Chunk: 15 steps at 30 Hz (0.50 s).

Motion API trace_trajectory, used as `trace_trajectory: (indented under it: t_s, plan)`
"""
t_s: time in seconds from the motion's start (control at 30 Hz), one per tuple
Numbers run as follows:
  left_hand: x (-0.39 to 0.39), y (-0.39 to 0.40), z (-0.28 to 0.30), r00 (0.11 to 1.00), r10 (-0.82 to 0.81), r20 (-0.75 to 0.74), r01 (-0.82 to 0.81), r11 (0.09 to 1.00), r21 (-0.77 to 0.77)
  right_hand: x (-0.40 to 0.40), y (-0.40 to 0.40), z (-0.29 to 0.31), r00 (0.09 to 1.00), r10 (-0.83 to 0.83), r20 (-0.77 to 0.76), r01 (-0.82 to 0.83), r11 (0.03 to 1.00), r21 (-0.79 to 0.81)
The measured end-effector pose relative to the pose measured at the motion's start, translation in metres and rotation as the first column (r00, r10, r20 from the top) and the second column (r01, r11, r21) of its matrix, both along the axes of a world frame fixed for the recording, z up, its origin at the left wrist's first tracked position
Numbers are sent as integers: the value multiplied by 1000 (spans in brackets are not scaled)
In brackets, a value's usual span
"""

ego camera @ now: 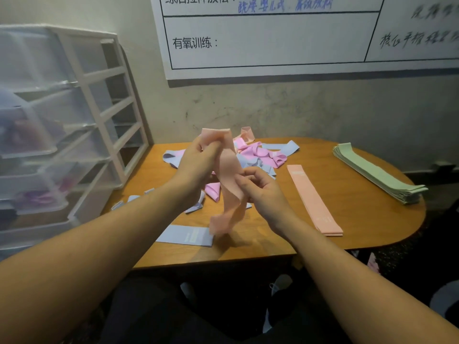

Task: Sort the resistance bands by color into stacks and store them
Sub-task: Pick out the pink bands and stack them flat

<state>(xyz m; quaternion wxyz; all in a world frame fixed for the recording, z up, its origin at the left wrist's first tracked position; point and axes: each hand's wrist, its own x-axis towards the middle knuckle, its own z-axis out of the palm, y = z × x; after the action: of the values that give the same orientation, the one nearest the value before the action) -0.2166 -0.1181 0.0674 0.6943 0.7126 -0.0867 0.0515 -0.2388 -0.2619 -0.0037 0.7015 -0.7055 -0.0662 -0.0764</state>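
A peach band (229,180) hangs twisted above the wooden table (360,219). My left hand (198,160) grips its upper end and my right hand (260,187) pinches it lower down. To the right lies a flat peach stack (314,199). A neat green stack (377,173) sits at the table's far right. A mixed heap of pink and pale blue bands (258,155) lies behind my hands. One flat blue band (186,235) lies near the front edge.
A white plastic drawer unit (82,115) stands at the left, its clear drawers partly pulled out with coloured bands inside. A whiteboard (273,38) hangs on the wall behind. Loose blue bands (134,199) lie by the unit.
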Motion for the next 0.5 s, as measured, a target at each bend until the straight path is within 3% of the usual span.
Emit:
trace_trajectory:
  t_s: [0.27, 0.5]
  plan:
    - [2, -2, 16, 991, 83, -103, -97, 986, -136, -10, 5, 9, 994, 109, 4, -108, 990, -88]
    - [2, 3, 17, 984, 73, -161, -109, 967, -231, -15, 11, 7, 995, 83, -50, -88, 990, -112]
